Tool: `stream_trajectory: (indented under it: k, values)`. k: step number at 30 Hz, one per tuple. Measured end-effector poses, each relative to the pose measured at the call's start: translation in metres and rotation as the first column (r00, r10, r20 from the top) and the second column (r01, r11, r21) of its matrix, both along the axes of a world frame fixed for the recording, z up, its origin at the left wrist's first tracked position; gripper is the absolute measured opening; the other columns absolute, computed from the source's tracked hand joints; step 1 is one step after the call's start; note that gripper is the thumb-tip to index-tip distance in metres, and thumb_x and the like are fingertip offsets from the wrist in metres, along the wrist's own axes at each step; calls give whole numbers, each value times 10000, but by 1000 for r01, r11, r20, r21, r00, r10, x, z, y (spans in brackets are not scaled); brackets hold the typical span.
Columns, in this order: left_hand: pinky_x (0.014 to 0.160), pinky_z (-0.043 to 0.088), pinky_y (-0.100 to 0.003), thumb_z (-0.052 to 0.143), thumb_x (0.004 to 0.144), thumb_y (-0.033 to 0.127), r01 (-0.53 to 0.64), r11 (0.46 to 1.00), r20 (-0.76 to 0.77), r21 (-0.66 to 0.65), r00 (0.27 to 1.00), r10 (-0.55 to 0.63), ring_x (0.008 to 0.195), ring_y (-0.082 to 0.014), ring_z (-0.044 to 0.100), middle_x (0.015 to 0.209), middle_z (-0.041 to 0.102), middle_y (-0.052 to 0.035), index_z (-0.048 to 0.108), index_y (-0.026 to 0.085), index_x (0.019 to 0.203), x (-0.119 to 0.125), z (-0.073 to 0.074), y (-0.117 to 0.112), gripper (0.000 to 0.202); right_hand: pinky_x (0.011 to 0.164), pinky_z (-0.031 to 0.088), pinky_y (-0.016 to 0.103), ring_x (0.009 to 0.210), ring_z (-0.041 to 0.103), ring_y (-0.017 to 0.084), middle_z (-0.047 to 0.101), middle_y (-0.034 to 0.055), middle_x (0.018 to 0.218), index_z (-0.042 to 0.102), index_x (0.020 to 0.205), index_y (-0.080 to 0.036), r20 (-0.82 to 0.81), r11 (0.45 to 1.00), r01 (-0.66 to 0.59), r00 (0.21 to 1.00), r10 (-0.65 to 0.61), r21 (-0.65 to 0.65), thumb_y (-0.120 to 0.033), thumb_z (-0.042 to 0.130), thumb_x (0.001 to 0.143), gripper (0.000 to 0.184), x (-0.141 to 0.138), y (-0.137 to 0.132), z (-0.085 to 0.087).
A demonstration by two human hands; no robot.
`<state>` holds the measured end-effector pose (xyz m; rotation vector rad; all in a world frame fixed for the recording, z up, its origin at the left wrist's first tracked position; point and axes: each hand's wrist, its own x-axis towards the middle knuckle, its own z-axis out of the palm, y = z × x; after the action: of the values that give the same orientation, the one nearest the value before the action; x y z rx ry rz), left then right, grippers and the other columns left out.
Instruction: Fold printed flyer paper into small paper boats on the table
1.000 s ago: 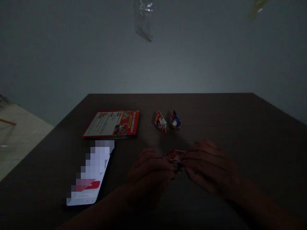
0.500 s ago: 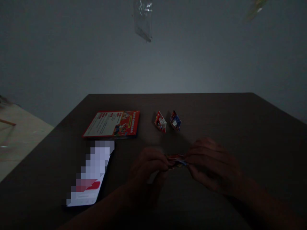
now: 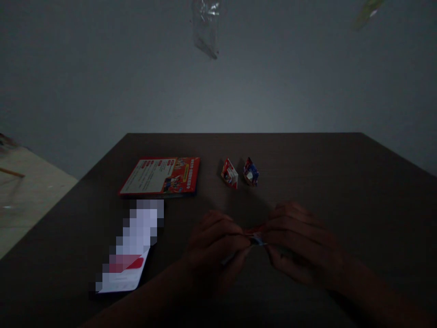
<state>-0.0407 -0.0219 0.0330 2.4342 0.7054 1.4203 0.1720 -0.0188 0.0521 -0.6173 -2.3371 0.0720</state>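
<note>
Between my hands is a small folded piece of printed paper (image 3: 256,238), red and blue, mostly covered by fingers. My left hand (image 3: 218,246) pinches its left end, and my right hand (image 3: 300,241) grips the right end, with the fingertips close together. Farther back on the table stand two small folded paper boats, a red and white one (image 3: 230,174) and a blue and red one (image 3: 251,173). The light is dim, so the fold in the held paper is hard to make out.
A red and white printed booklet (image 3: 150,176) lies at the table's left. Nearer, a lit phone (image 3: 131,246) rests beside my left forearm. The dark table (image 3: 307,159) meets a pale wall, where a clear plastic bag (image 3: 205,32) hangs.
My hands have drawn closer together on the paper, the left one shifting right, so less of the paper shows. The boats, booklet and phone stay put.
</note>
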Motion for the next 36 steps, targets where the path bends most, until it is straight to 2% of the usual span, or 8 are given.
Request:
stream_trajectory:
  k: [6, 13, 22, 31, 36]
  values:
    - [692, 490, -305, 586, 764, 43, -7, 1000, -14, -6, 1000, 7, 739, -143, 591, 799, 665, -32, 604, 158, 876, 1, -4, 1, 161, 734, 492, 356, 787, 620, 170, 674, 43, 819, 608, 919, -152, -39, 1000, -24, 999, 23, -17, -85, 603, 756, 177, 0, 0, -2]
    - [713, 460, -323, 606, 726, 13, 63, 997, -51, -54, 997, -66, 772, -148, 577, 846, 654, -43, 583, 143, 928, 1, -11, 0, 242, 738, 484, 363, 793, 607, 171, 686, 51, 854, 602, 925, -155, -65, 997, -66, 996, 63, -46, -80, 621, 749, 192, -4, -1, -7]
    - [716, 449, -333, 575, 748, 23, 112, 991, -76, -70, 990, -117, 768, -156, 566, 831, 646, -45, 562, 151, 933, 1, -11, 1, 226, 699, 468, 350, 755, 593, 166, 670, 42, 787, 621, 901, -142, -55, 992, -82, 995, 78, -94, -76, 615, 753, 163, -8, -2, -3]
    - [739, 462, -326, 568, 761, 55, 115, 990, -88, -82, 989, -122, 784, -157, 585, 828, 660, -38, 570, 153, 921, 2, -1, 0, 188, 678, 461, 341, 732, 583, 161, 670, 40, 774, 619, 851, -136, -85, 990, -106, 992, 98, -96, -50, 631, 727, 152, -10, -1, -5]
    - [727, 464, -320, 553, 779, 62, 84, 996, -105, -34, 991, -87, 753, -147, 588, 803, 670, -20, 570, 166, 892, 1, 3, -1, 154, 683, 459, 348, 734, 583, 164, 658, 38, 772, 616, 874, -142, -87, 988, -90, 993, 79, -130, -64, 633, 726, 168, -8, -2, -5]
